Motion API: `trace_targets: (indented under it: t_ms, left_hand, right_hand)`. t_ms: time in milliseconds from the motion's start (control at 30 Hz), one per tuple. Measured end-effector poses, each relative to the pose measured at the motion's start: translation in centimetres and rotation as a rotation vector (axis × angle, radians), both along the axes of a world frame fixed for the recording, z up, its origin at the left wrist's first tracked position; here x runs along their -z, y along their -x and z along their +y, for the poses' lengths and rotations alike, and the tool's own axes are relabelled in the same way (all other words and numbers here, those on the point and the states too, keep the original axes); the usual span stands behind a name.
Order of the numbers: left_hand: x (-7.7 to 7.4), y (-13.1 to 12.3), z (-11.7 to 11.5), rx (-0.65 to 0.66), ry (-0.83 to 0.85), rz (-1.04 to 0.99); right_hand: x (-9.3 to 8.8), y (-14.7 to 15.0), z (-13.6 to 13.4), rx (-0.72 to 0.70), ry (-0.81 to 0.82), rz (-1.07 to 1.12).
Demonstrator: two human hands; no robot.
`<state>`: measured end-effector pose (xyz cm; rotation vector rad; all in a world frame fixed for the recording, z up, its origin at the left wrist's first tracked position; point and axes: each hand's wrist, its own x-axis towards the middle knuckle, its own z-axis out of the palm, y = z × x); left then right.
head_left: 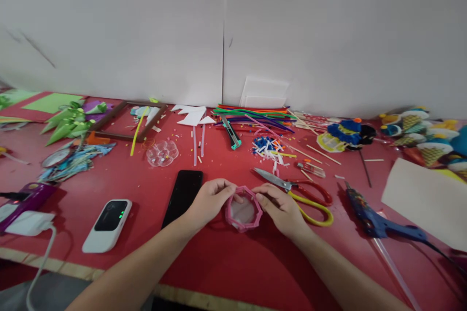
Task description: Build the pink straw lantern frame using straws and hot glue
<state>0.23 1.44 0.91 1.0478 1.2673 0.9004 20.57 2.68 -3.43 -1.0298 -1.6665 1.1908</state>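
Observation:
Between both hands is a small pink many-sided ring frame [258, 217] with a pale, see-through middle, raised a little over the red table. My left hand [213, 201] pinches its upper left rim with thumb and fingers. On the upper right side, the fingers of my right hand [282, 206] close on the rim. A black phone [182, 194] lies just left of my left hand, partly behind the forearm. Scissors [292, 184] with red and yellow handles lie beyond my right hand, blades pointing left.
A blue glue gun [375, 218] with its cord lies at right, near a cream sheet [423, 204]. A box cutter [230, 132] and colourful pipe cleaners [255, 115] lie ahead, before a white partition [146, 34]. At left are a white device [107, 228] and a purple power strip [29, 199].

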Motion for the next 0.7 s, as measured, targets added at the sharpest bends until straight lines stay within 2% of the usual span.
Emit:
trace_targets:
  t_ms: [267,433,600,700]
  left_hand:
    - [0.4,0.16,0.21,0.008,-0.047,0.039]
    - [-0.03,0.27,0.26,0.021,-0.051,0.069]
    - [-0.38,0.57,0.55,0.081,-0.082,0.11]
    - [-0.09,0.7,0.65,0.053,-0.083,0.071]
  right_hand:
    - [-0.05,0.01,0.26,-0.012,-0.056,-0.076]
    - [0.37,0.0,0.15,-0.021,-0.076,-0.064]
    - [-0.13,-0.24,0.27,-0.042,-0.13,-0.103]
    - [-0.39,-0.42,0.42,-0.037,-0.158,-0.103]
